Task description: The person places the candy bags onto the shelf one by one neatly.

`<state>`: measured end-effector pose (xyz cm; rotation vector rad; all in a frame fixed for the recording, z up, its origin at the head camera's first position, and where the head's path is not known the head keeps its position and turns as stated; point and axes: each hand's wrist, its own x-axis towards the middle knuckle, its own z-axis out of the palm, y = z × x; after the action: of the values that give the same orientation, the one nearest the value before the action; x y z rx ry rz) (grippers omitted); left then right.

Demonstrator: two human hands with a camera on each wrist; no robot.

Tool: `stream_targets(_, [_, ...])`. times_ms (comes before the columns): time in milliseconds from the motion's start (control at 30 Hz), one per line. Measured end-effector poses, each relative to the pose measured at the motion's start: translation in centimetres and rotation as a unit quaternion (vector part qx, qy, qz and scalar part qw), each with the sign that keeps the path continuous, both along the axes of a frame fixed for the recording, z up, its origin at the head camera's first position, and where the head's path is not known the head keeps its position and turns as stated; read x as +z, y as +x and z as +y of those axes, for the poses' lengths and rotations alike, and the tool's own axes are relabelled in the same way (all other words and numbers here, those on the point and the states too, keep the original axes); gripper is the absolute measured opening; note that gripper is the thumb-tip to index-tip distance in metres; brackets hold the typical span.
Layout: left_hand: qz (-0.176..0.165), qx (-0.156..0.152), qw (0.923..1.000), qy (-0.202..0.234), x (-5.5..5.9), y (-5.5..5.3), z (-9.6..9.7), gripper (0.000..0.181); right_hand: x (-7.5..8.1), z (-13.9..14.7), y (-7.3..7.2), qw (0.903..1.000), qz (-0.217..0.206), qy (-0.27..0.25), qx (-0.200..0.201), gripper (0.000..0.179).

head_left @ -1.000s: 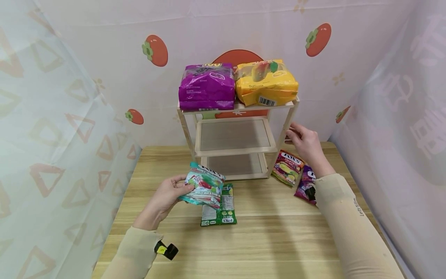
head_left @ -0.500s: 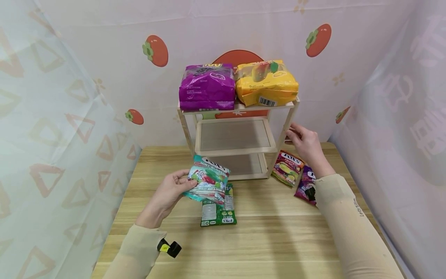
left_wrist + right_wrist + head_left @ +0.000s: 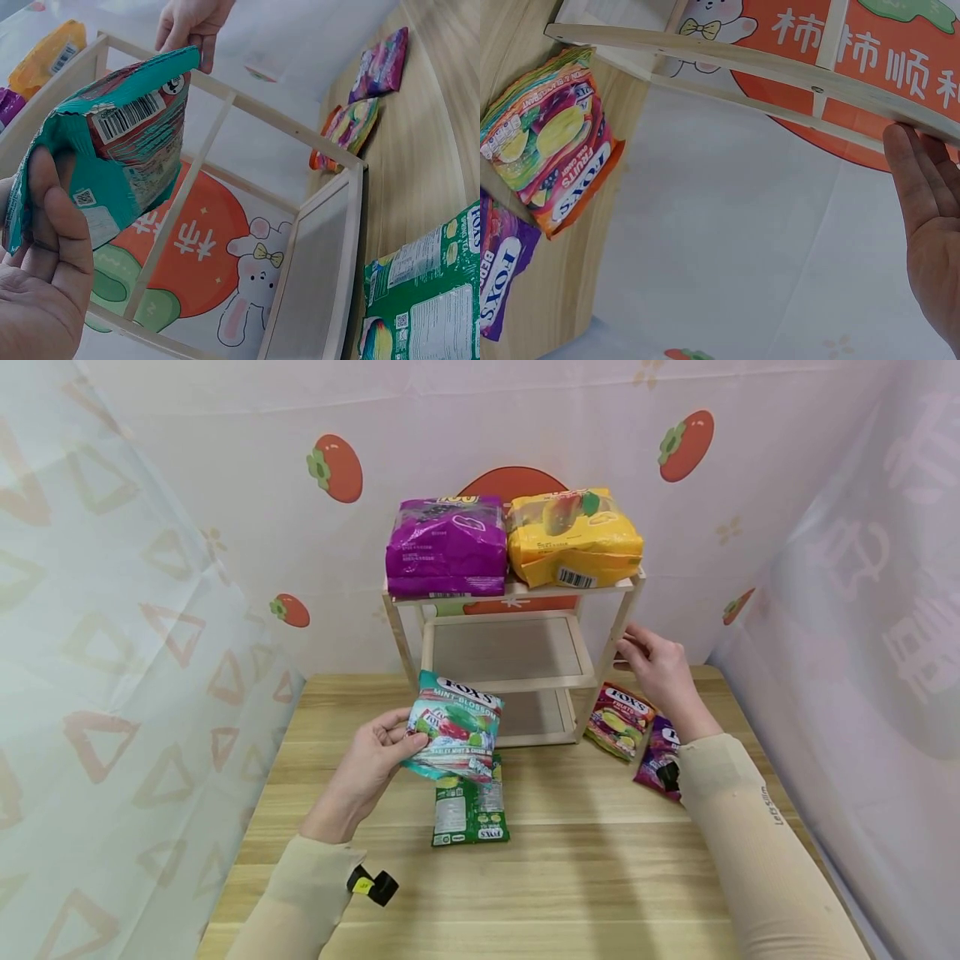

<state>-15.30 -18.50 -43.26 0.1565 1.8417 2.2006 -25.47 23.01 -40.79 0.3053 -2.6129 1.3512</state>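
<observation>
A teal candy bag (image 3: 459, 727) labelled Mint Blossoms is pinched by its left edge in my left hand (image 3: 375, 756), with the thumb across the front. It is raised in front of the wooden rack (image 3: 510, 685), over a green candy bag (image 3: 470, 814) lying on the table. In the left wrist view the teal bag's barcoded back (image 3: 135, 120) faces the camera. My right hand (image 3: 663, 672) is at the rack's right side. The right wrist view shows its fairly straight fingers (image 3: 915, 172) with their tips against the wooden post; the thumb is hidden there.
On the rack's top shelf sit a purple bag (image 3: 447, 547) and a yellow bag (image 3: 573, 539), side by side. A red fruit candy bag (image 3: 619, 721) and a purple berry bag (image 3: 660, 758) lie on the table right of the rack. Patterned curtains (image 3: 150, 635) enclose the table.
My left hand has moved up and to the right with the teal candy bag, nearer the rack. More of the green bag shows beneath. My right hand has stayed at the rack's side.
</observation>
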Motion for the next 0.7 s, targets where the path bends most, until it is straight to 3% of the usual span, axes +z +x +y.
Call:
stream_targets(467, [0.051,0.014,0.9982,0.027,-0.1,-1.1,0.6,0.050,0.1,0.0,0.1,1.0000,-0.009,-0.003,-0.002,0.043])
stream_targets(700, [0.059,0.021,0.9974,0.035,-0.5,-1.5,0.7,0.051,0.2,0.0,0.2,0.9999,-0.014,-0.005,-0.004,0.044])
